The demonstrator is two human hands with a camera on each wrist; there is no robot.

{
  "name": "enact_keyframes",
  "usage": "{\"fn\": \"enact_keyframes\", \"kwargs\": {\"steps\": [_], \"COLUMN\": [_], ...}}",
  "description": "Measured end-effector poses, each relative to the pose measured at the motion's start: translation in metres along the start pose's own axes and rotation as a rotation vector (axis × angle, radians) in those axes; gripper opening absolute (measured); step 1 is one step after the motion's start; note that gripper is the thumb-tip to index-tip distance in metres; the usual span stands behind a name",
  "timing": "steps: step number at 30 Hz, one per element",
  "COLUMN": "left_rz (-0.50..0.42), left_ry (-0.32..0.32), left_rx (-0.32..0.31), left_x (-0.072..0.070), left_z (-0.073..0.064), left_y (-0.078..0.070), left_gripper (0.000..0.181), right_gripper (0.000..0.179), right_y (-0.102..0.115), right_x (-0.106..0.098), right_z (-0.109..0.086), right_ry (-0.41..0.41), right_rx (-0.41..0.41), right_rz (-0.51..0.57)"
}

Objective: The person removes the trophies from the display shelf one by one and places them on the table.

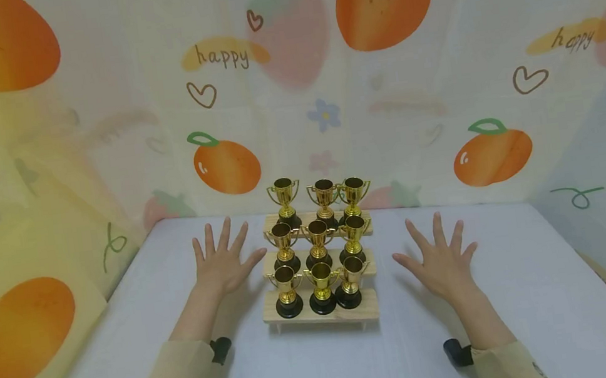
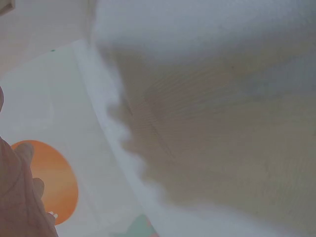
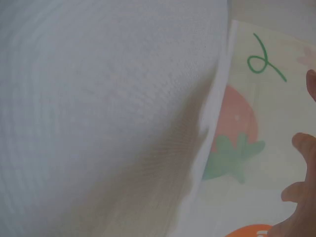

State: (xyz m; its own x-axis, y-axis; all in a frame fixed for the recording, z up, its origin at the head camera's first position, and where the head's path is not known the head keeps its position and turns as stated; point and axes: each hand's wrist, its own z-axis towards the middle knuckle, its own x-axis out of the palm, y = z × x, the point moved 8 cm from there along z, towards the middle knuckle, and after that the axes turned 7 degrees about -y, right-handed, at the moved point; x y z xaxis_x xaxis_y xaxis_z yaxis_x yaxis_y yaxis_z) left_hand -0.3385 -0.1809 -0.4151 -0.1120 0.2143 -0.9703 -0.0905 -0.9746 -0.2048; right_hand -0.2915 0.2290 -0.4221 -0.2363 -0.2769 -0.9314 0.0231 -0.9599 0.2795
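Note:
Several small gold trophy cups with black bases stand upright in three rows on a stepped wooden stand (image 1: 321, 316). One front-row trophy (image 1: 322, 287) is in the middle of the lowest step, and a back-row trophy (image 1: 284, 201) stands at the left of the top step. To the left of the stand, my left hand (image 1: 224, 267) is spread with straight fingers and holds nothing. My right hand (image 1: 444, 263), fingers also spread, hovers to the right of the stand, apart from it. Both wrist views show only part of each hand, with no trophy in sight.
A white-covered table (image 1: 326, 375) lies under the stand. Behind it hangs a pale curtain (image 1: 408, 75) printed with oranges, hearts and "happy". Black straps with small devices sit at both wrists. A light brown object (image 1: 601, 269) shows past the table's right edge.

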Motion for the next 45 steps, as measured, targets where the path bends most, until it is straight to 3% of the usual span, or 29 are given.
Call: {"fn": "enact_keyframes", "kwargs": {"steps": [11, 16, 19, 22, 26, 29, 32, 37, 45], "left_rz": [-0.029, -0.139, -0.35, -0.681, -1.121, -1.336, -1.396, -1.403, -1.467], "left_ry": [-0.006, -0.054, -0.118, -0.164, -0.166, -0.143, -0.125, -0.114, -0.115], "left_rx": [-0.008, 0.002, 0.032, 0.047, 0.013, -0.01, -0.023, -0.036, -0.056], "left_x": [0.0, -0.003, -0.011, -0.018, -0.02, -0.014, -0.006, 0.004, 0.009], "left_z": [0.002, 0.004, 0.005, 0.004, 0.002, 0.001, 0.002, 0.003, 0.003], "left_y": [0.002, 0.001, -0.004, -0.009, -0.016, -0.023, -0.029, -0.034, -0.034], "left_gripper": [0.085, 0.082, 0.073, 0.061, 0.049, 0.046, 0.047, 0.048, 0.048], "right_gripper": [0.086, 0.086, 0.083, 0.079, 0.07, 0.064, 0.061, 0.06, 0.057], "right_y": [0.001, 0.002, 0.002, 0.005, 0.013, 0.021, 0.027, 0.032, 0.036], "right_x": [-0.002, -0.003, -0.007, -0.012, -0.018, -0.02, -0.019, -0.019, -0.021], "right_z": [0.0, -0.002, -0.003, -0.005, -0.01, -0.013, -0.015, -0.017, -0.019], "right_ry": [0.011, 0.013, -0.007, -0.034, -0.074, -0.098, -0.102, -0.097, -0.111], "right_rx": [0.006, 0.009, 0.009, 0.005, -0.004, -0.02, -0.033, -0.036, -0.057], "right_rz": [0.001, 0.001, -0.006, 0.002, 0.054, 0.103, 0.133, 0.154, 0.163]}}
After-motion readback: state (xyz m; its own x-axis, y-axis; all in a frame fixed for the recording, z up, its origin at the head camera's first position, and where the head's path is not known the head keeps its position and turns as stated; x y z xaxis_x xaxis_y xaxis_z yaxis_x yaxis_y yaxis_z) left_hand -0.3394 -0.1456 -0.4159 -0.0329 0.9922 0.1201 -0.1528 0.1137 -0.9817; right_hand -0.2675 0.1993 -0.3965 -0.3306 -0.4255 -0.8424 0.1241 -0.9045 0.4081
